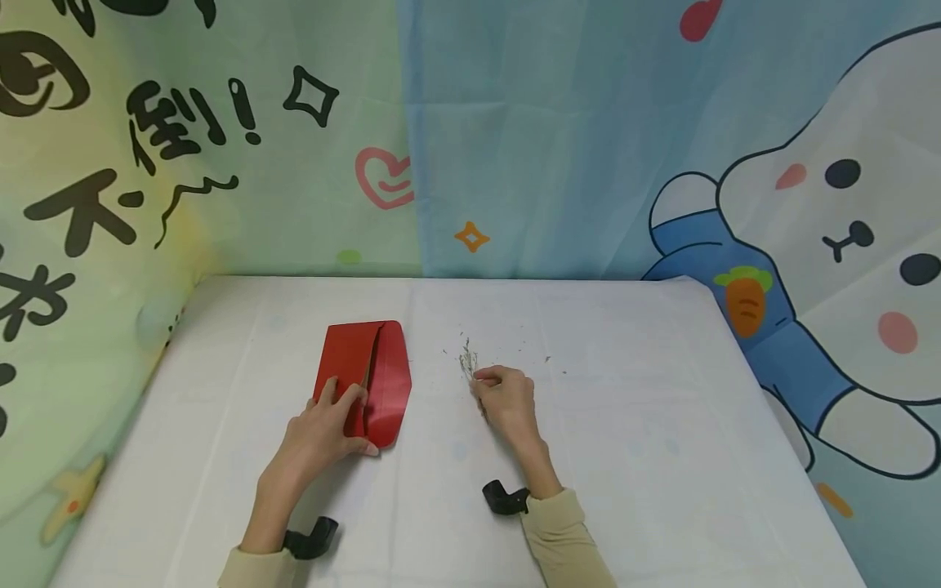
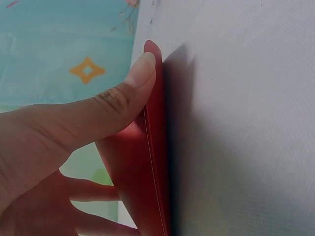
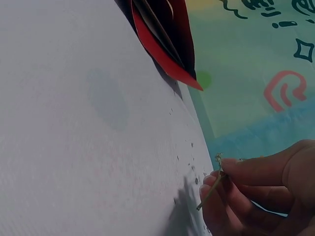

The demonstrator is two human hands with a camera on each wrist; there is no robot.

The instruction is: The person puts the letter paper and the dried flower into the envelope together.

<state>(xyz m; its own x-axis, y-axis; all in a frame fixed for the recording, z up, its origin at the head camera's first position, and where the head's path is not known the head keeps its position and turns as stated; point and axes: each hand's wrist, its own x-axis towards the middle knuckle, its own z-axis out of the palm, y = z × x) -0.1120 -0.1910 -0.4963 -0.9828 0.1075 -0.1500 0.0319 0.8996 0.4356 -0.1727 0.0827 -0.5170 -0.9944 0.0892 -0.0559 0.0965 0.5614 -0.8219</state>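
Grip check: both occupied

Left of centre, the left hand (image 1: 321, 434), thumb widely spread, grips the red envelope (image 1: 345, 351), apparently steadying its opening. Near centre, the right hand (image 1: 509, 402) pinches a dried sprig (image 1: 466, 359), presumably sparing its tips.

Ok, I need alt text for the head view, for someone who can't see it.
A person's right hand pinches a thin sprig over a white table, while the left hand holds a red envelope with its flap open. Tiny bits lie scattered near the sprig, and a cartoon backdrop rises behind.
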